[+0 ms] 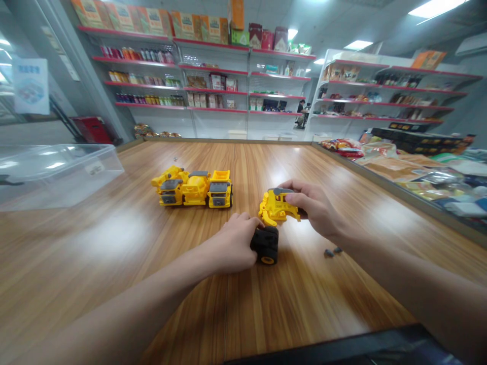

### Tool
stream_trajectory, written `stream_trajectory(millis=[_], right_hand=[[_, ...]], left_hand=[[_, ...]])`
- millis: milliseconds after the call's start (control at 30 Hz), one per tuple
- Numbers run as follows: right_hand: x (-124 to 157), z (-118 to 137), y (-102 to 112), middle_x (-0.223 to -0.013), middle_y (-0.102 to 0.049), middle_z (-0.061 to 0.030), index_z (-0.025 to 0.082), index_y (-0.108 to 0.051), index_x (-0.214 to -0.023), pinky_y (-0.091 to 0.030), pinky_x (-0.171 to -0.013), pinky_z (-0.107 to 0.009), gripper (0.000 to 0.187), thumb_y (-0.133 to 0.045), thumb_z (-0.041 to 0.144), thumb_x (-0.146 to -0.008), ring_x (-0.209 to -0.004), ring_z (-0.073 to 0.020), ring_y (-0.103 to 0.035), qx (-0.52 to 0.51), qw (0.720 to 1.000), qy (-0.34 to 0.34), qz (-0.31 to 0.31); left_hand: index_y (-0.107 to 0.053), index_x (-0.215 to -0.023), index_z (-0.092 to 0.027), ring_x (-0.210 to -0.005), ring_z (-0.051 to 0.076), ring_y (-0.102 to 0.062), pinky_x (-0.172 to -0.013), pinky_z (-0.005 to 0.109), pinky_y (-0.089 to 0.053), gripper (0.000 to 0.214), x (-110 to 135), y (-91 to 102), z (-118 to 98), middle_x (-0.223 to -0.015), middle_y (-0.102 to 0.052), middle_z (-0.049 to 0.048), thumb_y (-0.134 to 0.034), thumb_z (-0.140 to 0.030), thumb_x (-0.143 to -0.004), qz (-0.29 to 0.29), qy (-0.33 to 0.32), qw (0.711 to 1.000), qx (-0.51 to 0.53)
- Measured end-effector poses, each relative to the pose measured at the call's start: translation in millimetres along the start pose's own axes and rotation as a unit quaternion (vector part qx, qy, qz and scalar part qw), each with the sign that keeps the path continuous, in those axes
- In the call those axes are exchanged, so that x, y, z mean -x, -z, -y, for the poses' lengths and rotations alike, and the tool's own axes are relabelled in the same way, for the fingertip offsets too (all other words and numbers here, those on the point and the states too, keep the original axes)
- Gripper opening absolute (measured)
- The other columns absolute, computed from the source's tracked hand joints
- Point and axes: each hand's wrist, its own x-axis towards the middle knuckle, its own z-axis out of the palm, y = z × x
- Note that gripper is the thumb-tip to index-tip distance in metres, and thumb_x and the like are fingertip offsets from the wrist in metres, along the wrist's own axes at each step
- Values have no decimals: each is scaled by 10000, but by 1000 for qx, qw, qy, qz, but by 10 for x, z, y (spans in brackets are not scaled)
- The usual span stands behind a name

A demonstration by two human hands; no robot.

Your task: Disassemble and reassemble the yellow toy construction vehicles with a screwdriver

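My left hand (239, 242) is closed on a black toy truck chassis (266, 245), whose wheel has a yellow hub. Just beyond it, my right hand (311, 203) grips a yellow toy truck body (280, 205) with a grey roof. The body is held above and slightly right of the chassis, and whether they touch I cannot tell. Two small dark grey pieces (329, 252) lie on the wooden table (182, 304) by my right forearm. My fingers hide part of both truck pieces.
Three yellow toy trucks (196, 188) stand in a row at the left centre. A clear plastic bin (57, 172) sits at the far left. Packaged goods (395, 157) are heaped beyond the right table edge. A black object (357, 350) borders the front edge. Stocked shelves (213, 92) stand behind.
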Motion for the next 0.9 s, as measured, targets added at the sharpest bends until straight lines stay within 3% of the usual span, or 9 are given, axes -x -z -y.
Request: stream_trajectory(millis=[167,267,433,600,700,900], right_hand=[[-6,-21,8,-692,-595,-6,143,-639,-936,-326,-418,-212,261,-608,349,-779,-516,-109,-503,-2,1000,11,1],[-6,-13,6,-701,-602,-19,141,-632,-928,-342,-437,-223,256,-594,349,-783,-543,-128,-530,-33,999,6,-10],[-8,-29,18,-726,-605,-26,156,-620,-956,-351,-450,-234,251,-574,349,-801,-561,-139,-538,-80,997,18,-16],[-1,-63,16,-739,-604,-23,161,-615,-1016,-327,-437,-227,286,-580,357,-811,-545,-129,-524,-67,996,50,-20],[14,-72,4,-762,-611,-18,171,-618,-1040,-333,-431,-215,295,-602,353,-808,-539,-114,-512,-55,995,75,-23],[41,-68,14,-900,-638,-43,189,-604,-1079,-483,-558,-257,303,-616,347,-821,-699,-164,-614,-6,992,123,-10]], left_hand=[[-633,-996,-205,-729,246,-651,-609,333,-508,369,-42,27,-52,-852,-696,57,-691,-221,-632,55,52,996,49],[-612,-1004,-195,-758,228,-648,-633,318,-495,360,-65,64,-127,-871,-693,49,-711,-292,-671,40,95,987,127],[-600,-1027,-194,-703,178,-606,-609,285,-462,391,-90,89,-188,-829,-663,24,-728,-242,-660,-13,100,976,193],[-587,-1099,-186,-654,150,-606,-578,262,-465,436,-104,84,-221,-794,-669,12,-717,-225,-684,-4,144,946,291],[-622,-1066,-183,-733,161,-633,-640,270,-484,402,-116,73,-220,-868,-691,24,-730,-230,-683,-16,120,951,284],[-617,-1109,-185,-897,231,-656,-786,345,-509,481,-111,12,-168,-1023,-698,73,-761,-266,-657,-72,100,969,213]])
